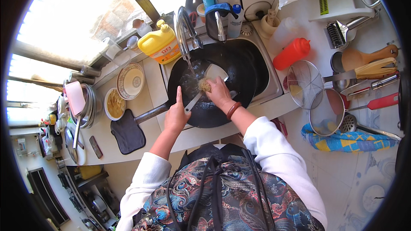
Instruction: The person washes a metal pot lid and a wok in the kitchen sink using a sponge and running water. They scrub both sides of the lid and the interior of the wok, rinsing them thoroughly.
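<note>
A large black wok rests over the sink, its long handle pointing left onto a dark cloth pad. Water runs from the chrome faucet into the wok. My left hand grips the end of a spatula's light handle, index finger pointing up. With my right hand I hold a tan scrubber against the spatula, whose pale blade shows beyond my fingers inside the wok.
Left of the wok stand a yellow detergent jug, a patterned bowl, a bowl of food and a phone-like dark object. To the right lie a red squeeze bottle, wire strainers and a blue-yellow cloth.
</note>
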Demonstrator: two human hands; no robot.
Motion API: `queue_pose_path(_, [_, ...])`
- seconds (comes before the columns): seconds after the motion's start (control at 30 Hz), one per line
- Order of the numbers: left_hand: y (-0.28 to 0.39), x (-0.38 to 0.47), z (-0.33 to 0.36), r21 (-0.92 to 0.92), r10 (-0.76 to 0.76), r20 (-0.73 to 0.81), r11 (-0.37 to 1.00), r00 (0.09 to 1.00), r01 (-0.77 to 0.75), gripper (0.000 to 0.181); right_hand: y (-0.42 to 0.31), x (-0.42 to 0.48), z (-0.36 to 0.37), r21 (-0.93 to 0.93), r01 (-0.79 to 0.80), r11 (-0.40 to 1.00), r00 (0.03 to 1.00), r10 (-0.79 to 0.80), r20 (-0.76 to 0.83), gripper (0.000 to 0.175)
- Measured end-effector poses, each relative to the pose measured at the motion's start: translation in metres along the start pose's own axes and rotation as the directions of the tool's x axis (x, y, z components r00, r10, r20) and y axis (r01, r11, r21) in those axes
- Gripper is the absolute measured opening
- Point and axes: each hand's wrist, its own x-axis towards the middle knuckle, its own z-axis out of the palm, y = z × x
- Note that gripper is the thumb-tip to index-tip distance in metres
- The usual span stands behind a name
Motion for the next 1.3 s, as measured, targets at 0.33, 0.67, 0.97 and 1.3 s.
queue_pose_path(0.33, [-0.001,0.02,0.003,0.091,0.023,-0.043,0.996,0.999,-0.019,0.106,-0.041,-0.021,0.009,0.218,0.009,0.976,0.995,-0.03,0.091,0.033])
queue_pose_path(0.67, [-0.009,0.074,0.005,-0.4,0.106,0.17,0.916,0.98,-0.03,0.027,0.029,-0.004,-0.058,0.213,-0.129,0.969,0.909,0.201,-0.364,0.045])
queue_pose_path(0.97, [0.01,0.132,-0.039,-0.45,0.133,0.438,0.889,0.889,0.088,0.024,0.021,-0.046,-0.083,0.34,-0.044,0.939,0.897,0.187,-0.4,0.045])
queue_pose_path(1.3, [0.042,0.149,-0.064,-0.512,0.124,0.518,0.838,0.846,0.19,0.015,0.011,-0.056,-0.092,0.37,-0.033,0.928,0.927,0.167,-0.335,0.048])
